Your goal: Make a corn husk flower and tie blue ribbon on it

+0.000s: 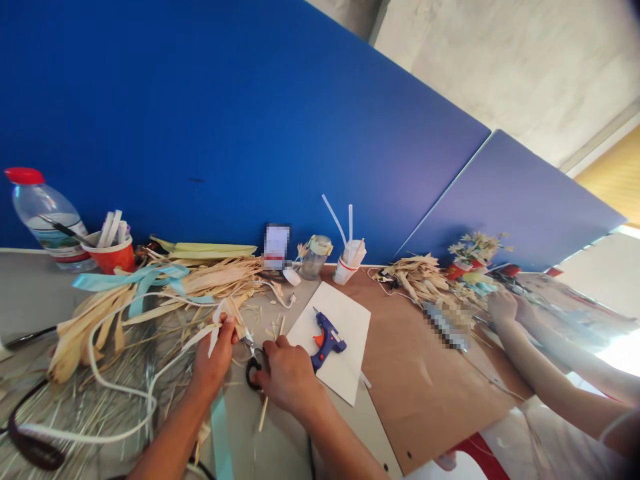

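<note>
My left hand (214,357) is closed, pinching a pale piece of corn husk (231,311) whose loose strips hang over the fingers. Closed around black-handled scissors (253,373) is my right hand (293,377). The scissor blades point up and left, at the husk's edge beside my left fingers. A thin wooden stick (263,417) passes by my right hand; whether the hand grips it too is hidden. Right of that hand, a blue glue gun (330,341) with an orange trigger lies on a white board (350,313).
Dried husks (80,327), a white cable (95,437) and light-blue ribbon (221,433) cover the left side. Along the blue partition (250,120) stand a bottle (55,220), red cup (115,257), phone (277,247), jar (316,259) and white cup (345,272). A co-worker's arms (540,360) reach in at right.
</note>
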`<state>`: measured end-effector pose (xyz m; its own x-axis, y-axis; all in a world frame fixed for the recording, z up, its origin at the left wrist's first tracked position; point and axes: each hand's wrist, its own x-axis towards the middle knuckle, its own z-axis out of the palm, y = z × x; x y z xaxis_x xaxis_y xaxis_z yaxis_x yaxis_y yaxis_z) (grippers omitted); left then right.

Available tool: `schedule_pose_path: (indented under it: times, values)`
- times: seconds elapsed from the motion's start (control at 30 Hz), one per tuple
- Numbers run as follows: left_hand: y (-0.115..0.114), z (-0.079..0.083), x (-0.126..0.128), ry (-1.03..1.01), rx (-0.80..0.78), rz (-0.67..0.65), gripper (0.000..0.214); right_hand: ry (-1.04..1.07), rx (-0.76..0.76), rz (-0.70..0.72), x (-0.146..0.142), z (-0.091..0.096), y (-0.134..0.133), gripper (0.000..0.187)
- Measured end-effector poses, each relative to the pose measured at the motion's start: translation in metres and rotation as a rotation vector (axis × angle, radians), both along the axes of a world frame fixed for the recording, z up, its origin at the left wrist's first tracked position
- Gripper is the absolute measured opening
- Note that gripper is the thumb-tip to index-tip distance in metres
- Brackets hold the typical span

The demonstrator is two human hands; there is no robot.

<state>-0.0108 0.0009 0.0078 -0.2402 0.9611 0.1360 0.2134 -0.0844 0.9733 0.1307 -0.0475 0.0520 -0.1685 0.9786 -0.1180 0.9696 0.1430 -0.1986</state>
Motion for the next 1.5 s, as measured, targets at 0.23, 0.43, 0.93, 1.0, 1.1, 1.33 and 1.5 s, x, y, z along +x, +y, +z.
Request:
schedule_pose_path:
  times: [0.23, 0.43, 0.93, 1.0, 1.1, 1.33, 1.5]
  values:
    - [-0.002, 0.003, 0.001, -0.026, -0.013, -0.061, 0.033, -0.104, 0.001, 0.112, -0.015, 0.003, -0.001, 0.028]
    - [-0.003, 0.006, 0.001, -0.004, 0.019, -0.087, 0.034, -0.118, 0.026, 0.055, -0.023, 0.0, 0.003, 0.027]
    - [-0.002, -0.003, 0.001, 0.004, 0.021, -0.093, 0.035, 0.917, -0.053, -0.344, 0.021, -0.005, 0.006, 0.041]
    - [-0.002, -0.004, 0.0, 0.02, 0.016, -0.084, 0.036, 1.215, -0.115, -0.385, 0.024, -0.005, 0.006, 0.046]
    - [-0.002, -0.006, 0.0, 0.021, 0.034, -0.074, 0.036, 1.389, -0.175, -0.313, 0.023, -0.003, 0.004, 0.042]
    - [-0.005, 0.004, 0.001, 0.038, -0.007, -0.017, 0.032, 1.107, -0.186, -0.153, 0.005, -0.021, -0.003, 0.039]
    - [-0.004, 0.006, 0.001, 0.057, -0.071, 0.043, 0.029, 0.921, -0.095, -0.132, -0.003, -0.028, -0.009, 0.033]
